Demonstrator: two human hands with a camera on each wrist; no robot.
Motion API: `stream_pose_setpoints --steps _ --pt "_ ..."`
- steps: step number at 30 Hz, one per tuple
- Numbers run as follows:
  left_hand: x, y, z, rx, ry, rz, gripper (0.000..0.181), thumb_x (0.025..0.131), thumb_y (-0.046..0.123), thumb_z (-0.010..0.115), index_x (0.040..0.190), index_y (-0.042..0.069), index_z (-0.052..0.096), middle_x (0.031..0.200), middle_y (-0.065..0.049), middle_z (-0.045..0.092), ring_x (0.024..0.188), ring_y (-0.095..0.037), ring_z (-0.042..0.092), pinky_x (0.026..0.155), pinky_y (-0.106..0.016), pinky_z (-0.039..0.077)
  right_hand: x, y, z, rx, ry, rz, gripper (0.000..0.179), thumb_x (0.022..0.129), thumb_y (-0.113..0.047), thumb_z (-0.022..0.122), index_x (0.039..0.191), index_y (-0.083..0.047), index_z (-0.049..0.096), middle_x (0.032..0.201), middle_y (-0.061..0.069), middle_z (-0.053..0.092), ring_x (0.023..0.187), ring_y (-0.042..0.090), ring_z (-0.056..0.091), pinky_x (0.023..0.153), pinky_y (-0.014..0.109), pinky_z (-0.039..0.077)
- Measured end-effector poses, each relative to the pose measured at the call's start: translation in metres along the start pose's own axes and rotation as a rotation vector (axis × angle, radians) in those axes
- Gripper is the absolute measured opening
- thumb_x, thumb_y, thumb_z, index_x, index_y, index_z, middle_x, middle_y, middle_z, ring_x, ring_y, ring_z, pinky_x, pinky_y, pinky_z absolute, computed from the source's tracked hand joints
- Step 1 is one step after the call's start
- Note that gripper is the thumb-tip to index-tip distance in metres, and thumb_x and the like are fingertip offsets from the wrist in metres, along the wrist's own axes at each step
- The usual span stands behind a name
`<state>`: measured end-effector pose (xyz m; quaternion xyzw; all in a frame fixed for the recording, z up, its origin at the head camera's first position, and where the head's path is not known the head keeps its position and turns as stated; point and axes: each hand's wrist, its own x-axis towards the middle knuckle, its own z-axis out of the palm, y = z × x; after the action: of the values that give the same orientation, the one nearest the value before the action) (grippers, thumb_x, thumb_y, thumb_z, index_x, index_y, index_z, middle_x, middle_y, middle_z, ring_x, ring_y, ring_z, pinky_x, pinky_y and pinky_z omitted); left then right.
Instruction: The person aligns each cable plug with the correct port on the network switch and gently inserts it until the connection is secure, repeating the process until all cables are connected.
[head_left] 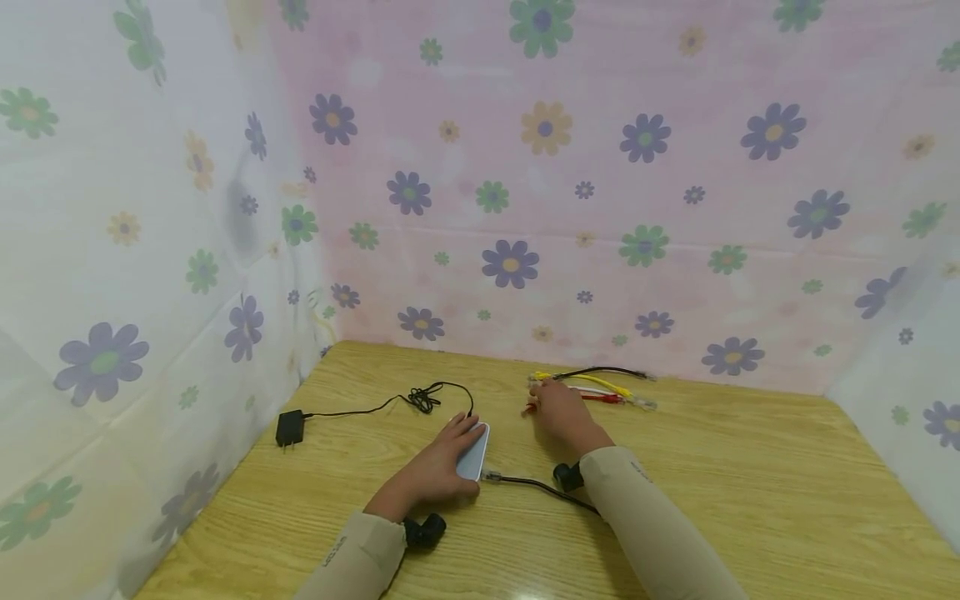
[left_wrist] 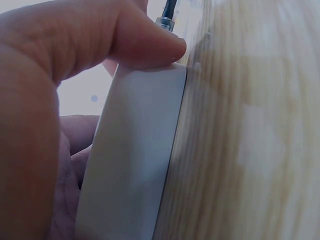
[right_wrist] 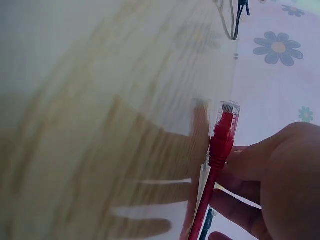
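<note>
My left hand (head_left: 431,471) grips a flat white box (head_left: 474,454), fingers over its far side and thumb at its near end. The left wrist view shows the thumb pressed on the end of the box (left_wrist: 137,135). A black network cable (head_left: 536,482) with a clear plug meets the box near that thumb. My right hand (head_left: 562,412) pinches a red network cable (right_wrist: 220,145) just behind its clear plug. The rest of the red cable (head_left: 603,398) runs rightward behind the hand, among other cables.
Yellow (head_left: 617,386) and black network cables (head_left: 603,369) lie at the back, with a white one (head_left: 588,388) partly hidden. A black power adapter (head_left: 290,427) rests at the left, its thin cord (head_left: 423,400) tangled midway and running to the box. Flowered cloth (head_left: 510,265) walls the wooden table (head_left: 750,483).
</note>
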<state>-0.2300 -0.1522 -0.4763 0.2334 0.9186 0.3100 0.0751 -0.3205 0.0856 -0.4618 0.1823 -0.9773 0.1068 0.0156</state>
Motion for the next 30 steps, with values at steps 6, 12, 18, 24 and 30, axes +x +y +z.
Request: stream_pose_setpoints --steps 6,12,18,24,30 --pt "0.0001 0.0010 -0.0004 -0.002 0.001 0.003 0.094 0.070 0.025 0.071 0.154 0.017 0.030 0.163 -0.004 0.018 0.152 -0.030 0.005 0.104 -0.056 0.034 -0.0006 0.0019 0.0017 -0.021 -0.004 -0.013 0.018 0.093 -0.015 0.061 0.101 -0.017 0.077 0.097 0.004 0.062 0.092 0.025 0.059 0.082 0.049 0.047" --pt "-0.0001 0.0011 -0.0012 -0.017 0.003 0.002 0.094 0.071 0.025 0.070 0.154 0.017 0.029 0.163 -0.003 0.017 0.152 -0.030 0.004 0.103 -0.056 0.035 -0.0033 0.0039 -0.0006 -0.022 0.010 -0.027 0.018 0.093 -0.015 0.061 0.099 -0.018 0.077 0.096 0.002 0.063 0.092 0.024 0.060 0.083 0.047 0.048" --pt "0.0001 -0.0003 -0.0003 -0.012 0.003 -0.006 0.094 0.071 0.025 0.071 0.154 0.018 0.029 0.163 -0.002 0.017 0.152 -0.029 0.004 0.103 -0.056 0.035 -0.0056 0.0057 -0.0017 0.010 -0.009 -0.024 0.018 0.094 -0.014 0.060 0.102 -0.019 0.075 0.119 0.009 0.064 0.117 0.034 0.057 0.095 0.058 0.043" --pt "0.0000 0.0002 -0.0003 -0.001 0.002 -0.005 0.093 0.070 0.026 0.071 0.154 0.017 0.031 0.163 -0.004 0.018 0.152 -0.031 0.005 0.104 -0.057 0.034 -0.0076 0.0061 -0.0011 0.010 -0.037 -0.021 0.014 0.094 -0.017 0.060 0.101 -0.020 0.073 0.115 0.008 0.064 0.116 0.033 0.058 0.094 0.060 0.041" --pt "0.0002 0.0016 -0.0003 0.000 -0.001 -0.008 0.093 0.071 0.026 0.071 0.154 0.017 0.031 0.163 -0.005 0.018 0.152 -0.031 0.005 0.104 -0.057 0.034 -0.0082 0.0052 -0.0028 0.018 -0.067 -0.017 0.009 0.094 -0.020 0.061 0.097 -0.021 0.069 0.104 0.001 0.066 0.105 0.025 0.062 0.090 0.056 0.041"
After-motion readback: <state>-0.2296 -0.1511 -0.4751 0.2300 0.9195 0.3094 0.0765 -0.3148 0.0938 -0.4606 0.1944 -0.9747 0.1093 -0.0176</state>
